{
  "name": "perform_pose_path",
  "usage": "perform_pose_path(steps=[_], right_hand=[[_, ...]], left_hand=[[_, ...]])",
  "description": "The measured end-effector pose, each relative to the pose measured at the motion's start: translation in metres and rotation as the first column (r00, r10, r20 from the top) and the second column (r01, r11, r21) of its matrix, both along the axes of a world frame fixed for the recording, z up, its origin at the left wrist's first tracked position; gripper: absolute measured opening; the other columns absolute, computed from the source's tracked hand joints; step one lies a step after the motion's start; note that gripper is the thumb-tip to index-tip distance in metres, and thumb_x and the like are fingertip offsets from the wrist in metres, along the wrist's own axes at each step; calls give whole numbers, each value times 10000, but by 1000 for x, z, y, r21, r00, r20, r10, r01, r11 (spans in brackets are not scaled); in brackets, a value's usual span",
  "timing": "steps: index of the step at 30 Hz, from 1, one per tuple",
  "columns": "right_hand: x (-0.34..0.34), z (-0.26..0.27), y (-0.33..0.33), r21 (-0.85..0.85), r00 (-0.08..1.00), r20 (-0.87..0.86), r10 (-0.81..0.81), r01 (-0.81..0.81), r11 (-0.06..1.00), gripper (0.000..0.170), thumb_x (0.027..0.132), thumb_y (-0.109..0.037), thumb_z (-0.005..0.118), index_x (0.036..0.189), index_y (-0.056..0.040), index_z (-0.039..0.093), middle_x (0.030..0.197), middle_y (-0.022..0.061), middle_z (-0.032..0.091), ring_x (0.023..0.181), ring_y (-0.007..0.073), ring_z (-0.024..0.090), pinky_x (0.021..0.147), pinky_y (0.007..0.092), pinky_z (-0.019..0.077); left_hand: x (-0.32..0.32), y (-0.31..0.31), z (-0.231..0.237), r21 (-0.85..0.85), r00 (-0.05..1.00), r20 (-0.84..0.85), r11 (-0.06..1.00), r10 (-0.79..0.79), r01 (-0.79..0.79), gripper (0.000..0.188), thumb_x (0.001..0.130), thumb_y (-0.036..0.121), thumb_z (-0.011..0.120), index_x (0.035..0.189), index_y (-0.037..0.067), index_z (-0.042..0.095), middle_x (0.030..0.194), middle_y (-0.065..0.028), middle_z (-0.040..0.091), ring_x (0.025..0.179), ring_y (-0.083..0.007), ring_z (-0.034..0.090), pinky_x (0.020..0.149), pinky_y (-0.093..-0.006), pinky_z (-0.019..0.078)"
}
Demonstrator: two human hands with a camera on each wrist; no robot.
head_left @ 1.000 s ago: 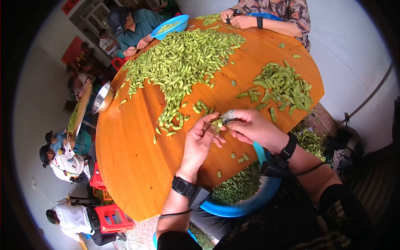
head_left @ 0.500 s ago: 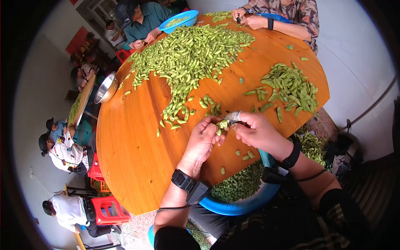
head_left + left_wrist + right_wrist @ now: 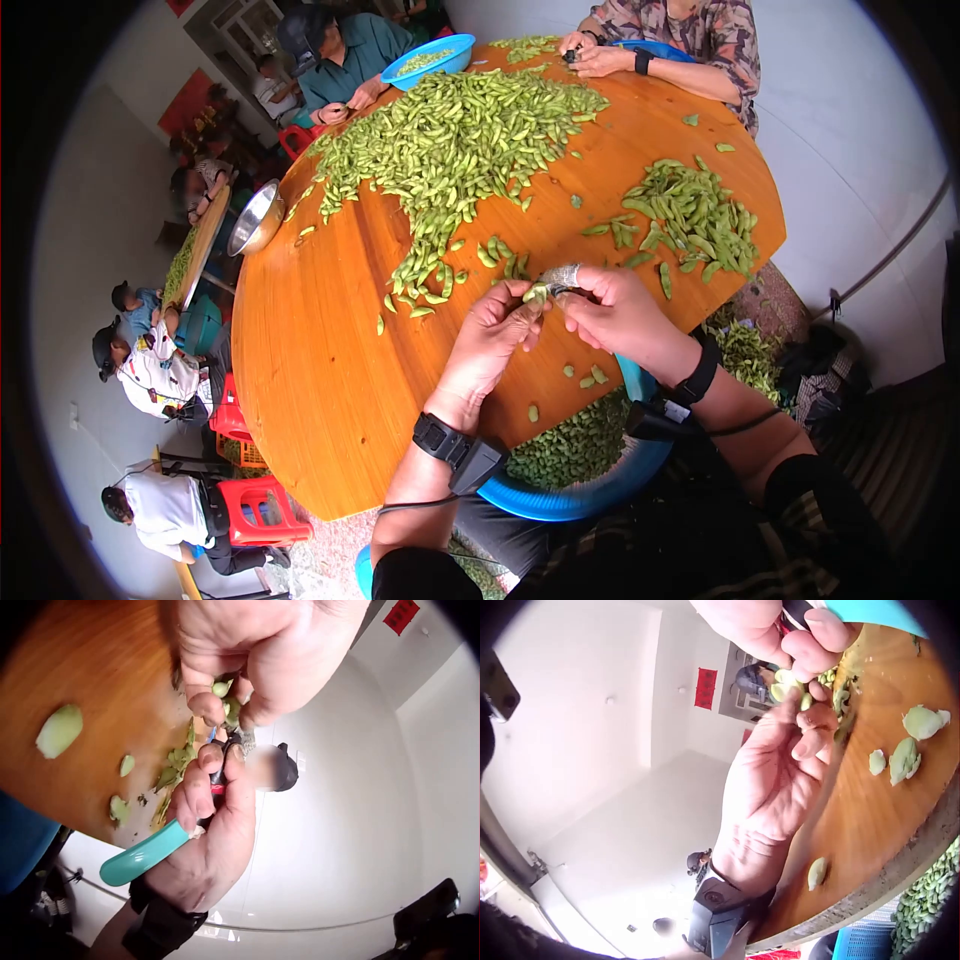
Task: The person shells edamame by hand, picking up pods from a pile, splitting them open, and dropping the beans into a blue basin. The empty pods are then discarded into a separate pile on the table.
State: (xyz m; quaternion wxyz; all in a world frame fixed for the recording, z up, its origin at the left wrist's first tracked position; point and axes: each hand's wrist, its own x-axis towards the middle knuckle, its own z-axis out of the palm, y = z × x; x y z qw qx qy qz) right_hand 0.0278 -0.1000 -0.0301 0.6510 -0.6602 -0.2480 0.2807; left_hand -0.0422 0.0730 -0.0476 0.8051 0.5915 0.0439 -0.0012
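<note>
Head, unlike left wrist, shows a metal bowl [image 3: 258, 218] — hands [image 3: 488, 338] pinch pod [image 3: 784, 687], grip tool [image 3: 146, 855].

Wooden tbl [image 3: 320, 380] w/ lg green pod heap [image 3: 460, 130], smaller pod pile [image 3: 697, 212], few loose green bits [image 3: 598, 374].

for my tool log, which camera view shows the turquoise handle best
The left wrist view: the turquoise handle sticks out of the right hand, its end visible. The right wrist view crops it at the top; the head view shows a small piece beneath that hand.
</note>
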Motion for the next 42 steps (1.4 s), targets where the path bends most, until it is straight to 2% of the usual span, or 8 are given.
perform_pose_path(steps=[10, 14, 18, 20, 22, 28, 33, 42], right_hand=[[27, -9, -31, -38, 977, 9, -212, 212, 976, 208, 930, -85, 481, 1093, -54, 607, 675, -10, 555, 480, 40, 457, 418, 216, 370], [38, -8, -51, -163, 974, 56, -218, 225, 961, 109, 950, -90, 480, 962, -47, 579, 676, -21, 539, 473, 24, 438, 392, 188, 328], [39, -19, -58, -151, 978, 127, -168, 187, 971, 107, 947, -84, 476, 932, -28, 566, 671, -5, 548, 474, 43, 462, 396, 214, 342], [35, -19, -58, -146, 977, 145, -158, 179, 973, 117, 945, -79, 472, 959, -23, 574, 671, -1, 552, 475, 48, 469, 409, 218, 355], [30, -17, -57, -141, 975, 167, -146, 171, 975, 133, 943, -74, 469, 985, -18, 582, 671, 2, 556, 477, 53, 476, 421, 223, 367], [10, -7, -47, -9, 938, 331, -108, 118, 993, 93, 887, -33, 511, 937, 13, 574, 600, 40, 499, 507, 75, 425, 469, 274, 363], [0, -1, -24, 16, 931, 362, -38, 35, 999, 77, 871, -28, 529, 917, 19, 568, 561, 107, 454, 486, 120, 421, 468, 310, 362], [-11, 2, -1, 0, 928, 374, 1, -1, 1000, 93, 889, -38, 528, 949, 17, 574, 546, 113, 468, 466, 122, 433, 457, 309, 369]], left_hand=[[-24, 12, 18, 688, 992, 33, 723, -120, 65, 230, 974, 80, 476, 1173, 40, 586, 886, 19, 561, 691, -37, 465, 601, -182, 395], [-32, 4, 39, 634, 963, -252, 735, -96, 239, 216, 929, 61, 553, 1134, 28, 611, 832, 14, 562, 662, -57, 511, 600, -218, 434], [-24, 3, 28, 754, 996, -76, 657, 56, 20, 220, 865, 75, 643, 1078, 25, 623, 818, -10, 603, 628, -97, 555, 587, -259, 457], [-21, -5, 32, 973, 983, 133, 170, 123, -153, 203, 816, 128, 684, 999, 50, 642, 845, -90, 636, 629, -203, 625, 622, -329, 496], [-19, -11, 35, 981, 983, 110, 145, 148, -132, 204, 791, 166, 710, 942, 49, 641, 874, -107, 635, 665, -250, 634, 658, -368, 502], [-12, 6, 7, 950, 970, 219, 201, 109, -237, 178, 823, 107, 680, 971, 27, 623, 850, -115, 639, 678, -222, 648, 649, -354, 504], [-13, 1, 16, 537, 990, -10, 836, 140, -113, 110, 895, 42, 620, 992, -8, 604, 847, -34, 643, 665, -67, 578, 569, -210, 463], [-6, 3, 3, -92, 983, 31, 979, 184, -180, 186, 906, 78, 631, 1071, -7, 615, 907, -48, 668, 647, -84, 587, 540, -194, 454]])
